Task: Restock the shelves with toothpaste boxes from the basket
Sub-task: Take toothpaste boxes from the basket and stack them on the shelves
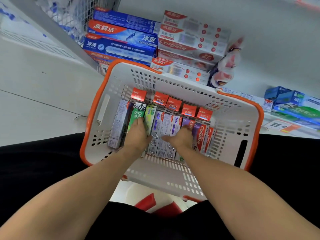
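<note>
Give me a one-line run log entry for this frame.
phase: picking from basket | left hand: on green box | right hand: on purple Colgate box | shelf stacks: untouched

- Bright, even overhead light; shadows soft.
- Wide-angle bending at edges.
- Upper right blurred; bottle point(225, 64) smeared.
- Basket point(174, 177) centre sharp.

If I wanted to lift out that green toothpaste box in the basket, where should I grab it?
Probably from above, pinching the long side edges of the green toothpaste box near its middle. It lies flat, packed between neighbours in the basket, so only its top face is free. The left hand already rests there.
</note>
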The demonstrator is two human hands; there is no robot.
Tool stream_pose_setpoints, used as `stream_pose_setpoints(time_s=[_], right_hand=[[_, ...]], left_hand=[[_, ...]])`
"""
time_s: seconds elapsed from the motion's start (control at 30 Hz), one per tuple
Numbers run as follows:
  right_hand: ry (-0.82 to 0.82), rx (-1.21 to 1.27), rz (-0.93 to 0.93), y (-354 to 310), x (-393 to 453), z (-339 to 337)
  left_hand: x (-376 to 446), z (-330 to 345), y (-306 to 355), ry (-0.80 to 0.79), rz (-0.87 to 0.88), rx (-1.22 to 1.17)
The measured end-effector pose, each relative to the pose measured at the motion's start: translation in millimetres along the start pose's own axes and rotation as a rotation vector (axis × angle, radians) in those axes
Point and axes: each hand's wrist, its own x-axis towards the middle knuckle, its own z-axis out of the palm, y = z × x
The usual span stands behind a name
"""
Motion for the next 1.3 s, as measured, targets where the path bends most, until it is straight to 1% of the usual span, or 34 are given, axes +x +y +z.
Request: stream_pose_setpoints(time_s=[0.2,0.33,0.4,0.47,0.53,0.63,0.7,0.77,0.8,0.83,0.87,0.9,0.93,0.97,1.0,1.03,1.07,1.1,1.2,1.3], right_hand=[[0.034,0.017,0.014,6.0,6.4,5.7],[0.086,0.031,-0.002,9.0,4.7,13.4],[0.087,0.038,0.013,8.6,5.1,11.1],[0.062,0.095,0.058,10.5,6.1,2.5],[-0.009,0.180,0.075,15.3,7.2,-10.4],[-0.136,0.287,0.046,22.3,2.2,-39.3],[-0.318,0.450,0.051,23.8,-8.5,-63.3],[-0.520,0.567,-0.005,27.4,-18.6,-81.5],[-0.586,0.570,-0.046,31.0,-20.8,-86.7],[-0.613,0.568,-0.075,34.7,-22.8,-91.3],[-0.586,0.552,-0.092,39.5,-20.9,-93.5],[-0.502,0.539,-0.094,42.8,-21.6,-97.1],[-0.362,0.504,-0.092,48.2,-19.7,-99.4],[-0.187,0.436,-0.095,54.6,-18.3,-101.5],[-0.012,0.317,-0.093,63.2,-13.7,-101.7],[0.121,0.198,-0.093,72.4,-7.0,-99.1],[0.189,0.110,-0.077,81.2,0.0,-93.1],[0.192,0.081,-0.051,86.8,5.0,-85.5],[0.074,-0.013,0.034,102.8,21.1,-50.0],[0.111,-0.090,0.037,100.7,19.6,-40.0]], left_hand=[[-1.2,-0.8,7.3,0.014,0.067,-0.021],[1.5,2.0,17.2,-0.057,0.094,0.020],[3.2,5.1,18.1,-0.101,0.116,0.024],[7.3,7.9,19.7,-0.154,0.116,0.033],[11.1,7.5,27.6,-0.218,0.068,0.016],[16.8,9.6,43.7,-0.375,-0.094,-0.156],[17.2,11.8,52.7,-0.502,-0.187,-0.313],[12.3,15.3,58.9,-0.607,-0.265,-0.558],[10.1,16.9,60.1,-0.637,-0.287,-0.656],[7.6,17.6,61.1,-0.644,-0.289,-0.709],[5.9,18.5,61.2,-0.632,-0.288,-0.723],[4.4,19.1,60.9,-0.613,-0.287,-0.720],[3.3,19.4,60.2,-0.587,-0.290,-0.699],[1.8,18.7,60.0,-0.558,-0.290,-0.665],[0.7,18.1,59.4,-0.530,-0.287,-0.623],[-1.2,16.9,59.5,-0.510,-0.279,-0.583],[-3.6,15.4,60.0,-0.494,-0.276,-0.557],[-6.7,13.5,60.7,-0.484,-0.276,-0.547],[-16.9,7.9,61.4,-0.473,-0.301,-0.572],[-25.0,1.5,61.8,-0.463,-0.301,-0.590]])
